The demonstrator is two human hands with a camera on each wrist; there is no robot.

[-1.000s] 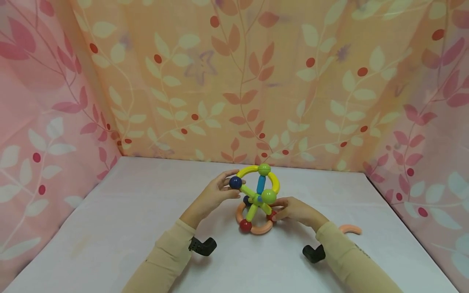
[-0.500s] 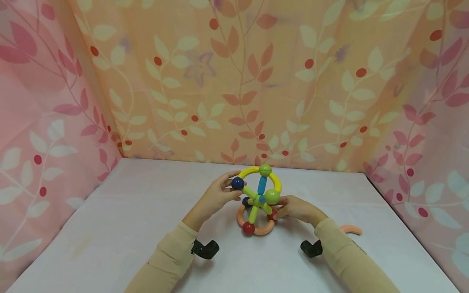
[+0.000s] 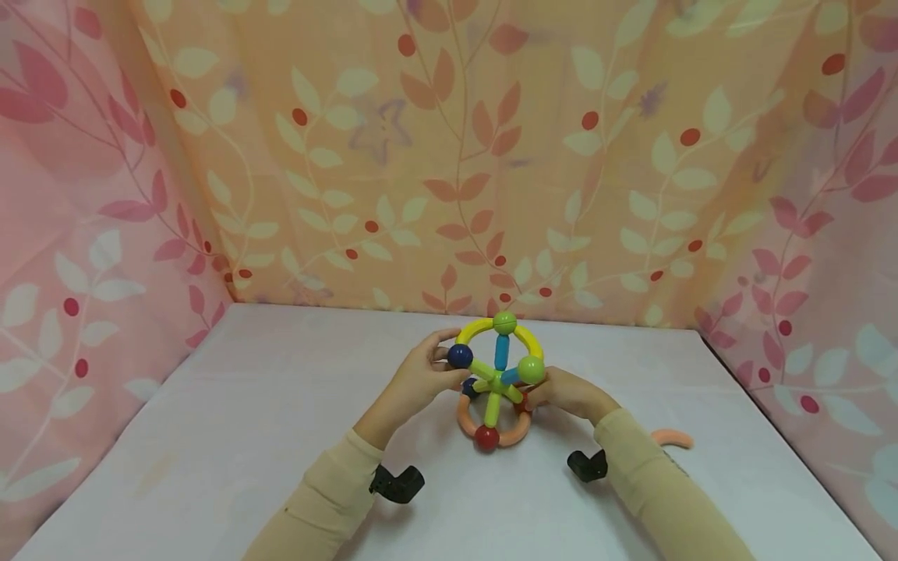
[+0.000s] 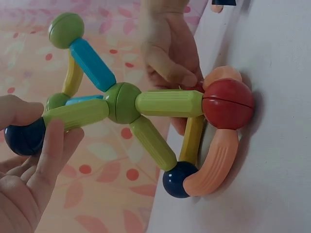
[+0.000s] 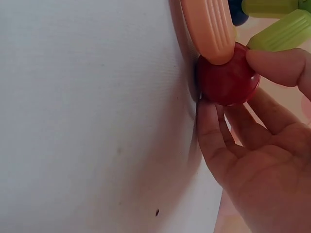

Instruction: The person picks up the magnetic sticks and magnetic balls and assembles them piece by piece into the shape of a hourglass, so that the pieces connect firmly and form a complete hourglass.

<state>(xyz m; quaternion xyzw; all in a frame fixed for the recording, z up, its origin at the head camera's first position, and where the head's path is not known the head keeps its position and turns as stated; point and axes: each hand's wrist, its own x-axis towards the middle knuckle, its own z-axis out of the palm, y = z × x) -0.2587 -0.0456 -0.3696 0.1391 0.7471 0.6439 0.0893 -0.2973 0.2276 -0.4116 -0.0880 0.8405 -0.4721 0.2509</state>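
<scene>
A magnetic stick-and-ball toy [image 3: 494, 405] stands on the white table, its sticks fanning out from a light green centre ball [image 4: 124, 103]. Yellow curved sticks [image 3: 474, 327] arch over the top, and peach curved sticks [image 4: 216, 167] lie at the base. My left hand [image 3: 428, 366] holds the upper dark blue ball [image 4: 23, 141] between thumb and fingers. Low on the other side, my right hand [image 3: 571, 391] pinches a red ball [image 5: 228, 77] at the base. Another red ball [image 3: 487, 438] faces me at the front. The right fingertips are partly hidden in the head view.
One loose peach curved stick [image 3: 672, 439] lies on the table [image 3: 210, 436] beyond the right sleeve [image 3: 659, 475]. Black wrist cameras [image 3: 398, 484] hang from both forearms. Patterned cloth [image 3: 337, 156] walls the back and sides.
The toy has turned a little: its front red ball and near light green ball have shifted right. Both hands still hold it, the left drifting slightly right and down, the right slightly left and up.
</scene>
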